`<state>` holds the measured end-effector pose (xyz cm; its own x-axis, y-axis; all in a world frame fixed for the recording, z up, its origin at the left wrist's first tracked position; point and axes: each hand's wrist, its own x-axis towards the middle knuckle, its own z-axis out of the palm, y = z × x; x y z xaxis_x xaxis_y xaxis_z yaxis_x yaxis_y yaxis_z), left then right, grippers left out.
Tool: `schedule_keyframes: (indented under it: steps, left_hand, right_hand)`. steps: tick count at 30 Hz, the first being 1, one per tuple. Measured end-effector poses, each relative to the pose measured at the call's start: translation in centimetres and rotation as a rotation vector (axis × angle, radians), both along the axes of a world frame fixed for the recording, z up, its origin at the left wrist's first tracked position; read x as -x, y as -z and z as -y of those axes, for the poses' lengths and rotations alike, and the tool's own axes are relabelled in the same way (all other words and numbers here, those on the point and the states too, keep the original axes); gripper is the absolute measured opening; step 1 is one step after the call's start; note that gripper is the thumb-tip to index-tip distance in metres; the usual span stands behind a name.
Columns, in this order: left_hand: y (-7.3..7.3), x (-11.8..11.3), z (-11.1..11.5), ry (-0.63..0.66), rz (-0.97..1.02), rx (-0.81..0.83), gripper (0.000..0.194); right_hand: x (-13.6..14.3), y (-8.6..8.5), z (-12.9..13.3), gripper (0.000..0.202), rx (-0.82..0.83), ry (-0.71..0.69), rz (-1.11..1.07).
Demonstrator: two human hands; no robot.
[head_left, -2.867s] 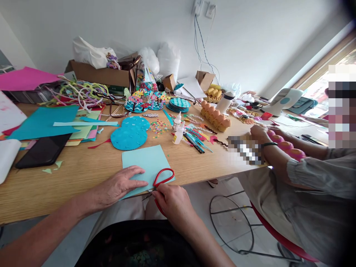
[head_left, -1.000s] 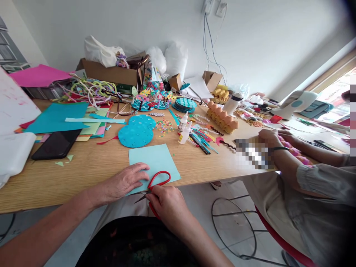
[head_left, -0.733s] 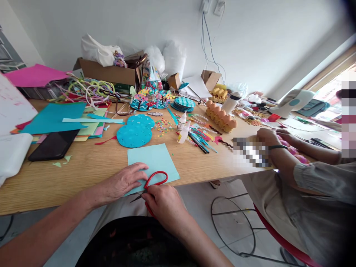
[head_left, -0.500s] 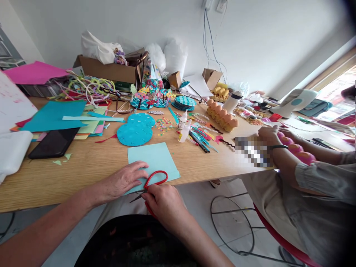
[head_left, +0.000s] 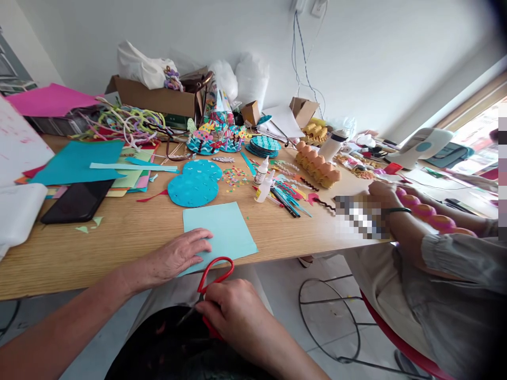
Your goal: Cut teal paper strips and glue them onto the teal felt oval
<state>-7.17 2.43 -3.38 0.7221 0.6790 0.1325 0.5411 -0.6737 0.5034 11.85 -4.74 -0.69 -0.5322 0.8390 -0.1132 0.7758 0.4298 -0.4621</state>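
My left hand (head_left: 184, 253) lies with its fingers stretched out on the left part of a light blue-green sheet of paper (head_left: 225, 227) at the table's front edge. In my right hand (head_left: 233, 306) is a pair of red-handled scissors (head_left: 216, 268), held in front of my lap, just off the table edge. One red loop sticks up above the fist, and the blades point down to the left, blurred against my dark clothing. Beyond the sheet lies a blue cut-out of rounded shapes (head_left: 193, 190) with small flecks on it.
Two glue bottles (head_left: 262, 190) stand near pens (head_left: 285, 203) and coloured strips. A black phone (head_left: 77, 203) rests at left beside stacked coloured paper (head_left: 85, 163). Egg cartons (head_left: 317, 166) sit farther back. At right, another person's hands (head_left: 384, 195) are beside a pink egg carton (head_left: 425, 211).
My right hand has drawn the scissors down and towards me, away from the sheet's edge. My left hand has stayed on the paper. The other person's pink carton has shifted slightly.
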Motion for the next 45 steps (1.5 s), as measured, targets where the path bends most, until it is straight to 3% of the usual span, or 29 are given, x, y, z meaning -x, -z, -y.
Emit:
schedule_keyframes:
  steps: [2,5,13,19,23,26,29,32,35,40,42,45]
  left_hand:
    - [0.3,0.1,0.0,-0.004,0.011,-0.015,0.024]
    - [0.8,0.2,-0.1,0.001,0.016,-0.068,0.025]
    - [2.0,0.2,0.1,0.014,0.001,-0.288,0.038]
    - [1.9,0.0,0.5,-0.041,-0.061,-0.211,0.033]
    - [1.2,-0.1,0.9,-0.07,-0.155,-0.205,0.053]
    - [0.8,-0.3,1.3,-0.121,-0.208,-0.236,0.05]
    - [0.5,-0.5,1.6,-0.15,-0.225,-0.21,0.044]
    - [0.0,-0.8,1.6,-0.159,-0.216,-0.121,0.043]
    - [-1.2,-0.9,1.5,-0.16,-0.199,-0.034,0.035]
    - [-3.3,-0.6,0.7,-0.1,-0.139,0.005,0.009]
    - [-2.9,-0.3,0.2,-0.058,-0.13,-0.002,0.007]
    - [-0.5,0.0,-0.5,-0.016,-0.05,-0.095,0.023]
  right_hand:
    - [-1.3,-0.5,0.2,0.02,0.001,0.016,-0.04]
    - [-3.9,-1.0,-0.7,0.023,-0.066,0.173,-0.012]
    - [-10.7,-1.2,-6.5,0.029,-0.187,0.546,0.248]
    - [-12.4,-0.2,-9.7,0.023,-0.196,0.61,0.284]
    - [-12.6,0.3,-11.1,0.023,-0.2,0.611,0.277]
    - [-12.2,-0.1,-11.3,0.018,-0.223,0.604,0.264]
    - [-10.6,-1.0,-10.3,0.011,-0.232,0.5,0.193]
    - [-8.0,-1.6,-8.8,0.013,-0.125,0.126,-0.059]
    - [-5.7,-1.4,-8.0,0.034,-0.067,-0.102,-0.035]
    - [-4.1,-0.9,-9.1,0.039,0.008,-0.147,0.143]
    - [-4.0,-1.0,-9.7,0.04,0.069,-0.16,0.177]
    - [-4.1,-0.7,-10.4,0.039,0.128,-0.194,0.2]
